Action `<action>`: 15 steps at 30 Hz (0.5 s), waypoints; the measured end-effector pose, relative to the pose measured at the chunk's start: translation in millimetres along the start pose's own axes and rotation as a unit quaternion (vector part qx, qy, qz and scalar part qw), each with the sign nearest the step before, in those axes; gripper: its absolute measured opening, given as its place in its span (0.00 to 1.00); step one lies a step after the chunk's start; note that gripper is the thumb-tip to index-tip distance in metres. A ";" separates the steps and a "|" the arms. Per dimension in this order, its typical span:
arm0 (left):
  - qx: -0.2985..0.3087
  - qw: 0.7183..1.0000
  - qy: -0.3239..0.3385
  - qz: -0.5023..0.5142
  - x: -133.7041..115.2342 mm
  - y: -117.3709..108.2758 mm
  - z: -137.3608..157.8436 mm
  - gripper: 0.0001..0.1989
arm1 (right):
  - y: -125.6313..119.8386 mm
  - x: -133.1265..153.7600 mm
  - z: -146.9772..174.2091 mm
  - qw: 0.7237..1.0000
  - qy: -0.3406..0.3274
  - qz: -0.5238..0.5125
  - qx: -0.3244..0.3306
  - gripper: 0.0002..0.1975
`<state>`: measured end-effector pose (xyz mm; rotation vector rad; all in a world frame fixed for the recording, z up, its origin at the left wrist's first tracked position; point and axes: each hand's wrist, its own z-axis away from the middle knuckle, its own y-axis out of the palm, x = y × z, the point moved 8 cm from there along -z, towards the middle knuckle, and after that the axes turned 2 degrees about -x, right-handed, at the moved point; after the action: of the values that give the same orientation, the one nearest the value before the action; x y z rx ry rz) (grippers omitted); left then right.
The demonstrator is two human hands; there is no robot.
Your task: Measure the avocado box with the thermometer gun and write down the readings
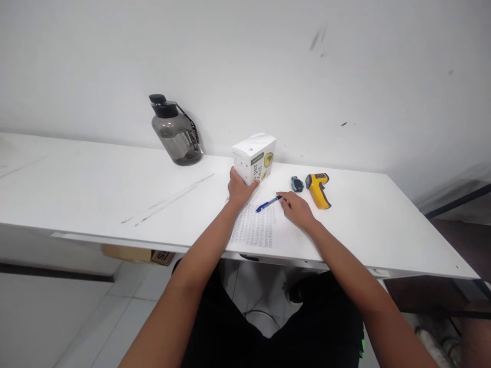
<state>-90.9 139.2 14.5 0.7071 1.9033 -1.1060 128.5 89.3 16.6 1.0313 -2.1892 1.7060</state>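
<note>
A smoky translucent plastic water bottle [177,134] is standing at the wall as the left hand [240,189] is cupping its fingers against a glossy white cardboard box [254,158]. The right hand [297,208], fingers loosely together, is touching a slim blue pen [268,203] lying on a printed sheet [254,226], beside a blocky yellow infrared thermometer [318,188].

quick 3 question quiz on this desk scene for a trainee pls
1. True or false: the left hand rests against the white box.
2. What lies just in front of the right hand: A the blue pen, B the dark water bottle, C the yellow thermometer gun?
3. What lies under both hands on the table?

Key: 1 true; 2 A; 3 a printed sheet.
</note>
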 end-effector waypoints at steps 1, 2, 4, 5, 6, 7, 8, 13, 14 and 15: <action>0.001 1.000 0.001 0.000 0.0 0.1 0.0 0.46 | 0.3 -0.2 0.1 1.000 0.003 0.001 0.002 0.18; 0.001 1.000 0.001 0.000 0.0 0.0 0.0 0.46 | 0.3 -0.9 -0.1 1.000 0.008 0.001 0.002 0.18; -0.001 1.000 0.000 0.001 -0.2 -0.3 0.0 0.47 | -1.7 -2.9 -1.5 1.000 0.017 0.006 -0.006 0.18; -0.001 1.000 0.000 0.001 -0.3 -0.3 0.0 0.47 | -4.9 -4.0 -2.9 1.000 0.019 0.016 -0.018 0.18; 0.000 1.000 -0.001 0.000 -0.5 -0.2 0.0 0.47 | -10.0 -5.5 -4.5 0.998 0.021 0.034 -0.038 0.17; 0.002 1.000 -0.003 -0.002 -0.5 -0.1 0.0 0.47 | -17.3 -8.1 -6.2 0.996 0.028 0.059 -0.064 0.16; 0.004 1.000 -0.005 -0.004 -0.6 0.1 0.1 0.48 | -26.2 -12.1 -7.5 0.991 0.042 0.088 -0.094 0.16; 0.013 1.000 -0.005 0.000 -0.8 0.8 0.3 0.48 | -71.4 -47.3 -4.4 0.938 0.193 0.224 -0.183 0.19; 0.013 1.000 -0.003 0.003 -0.4 0.8 0.2 0.48 | -76.3 -54.6 -2.9 0.929 0.219 0.238 -0.182 0.22; 0.012 1.000 -0.003 0.005 0.2 0.9 0.0 0.48 | -78.8 -61.8 -1.7 0.923 0.241 0.246 -0.173 0.25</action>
<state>-90.3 139.7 13.9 0.7250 1.8828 -1.1254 222.4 108.1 46.0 -0.0408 -2.3808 1.4355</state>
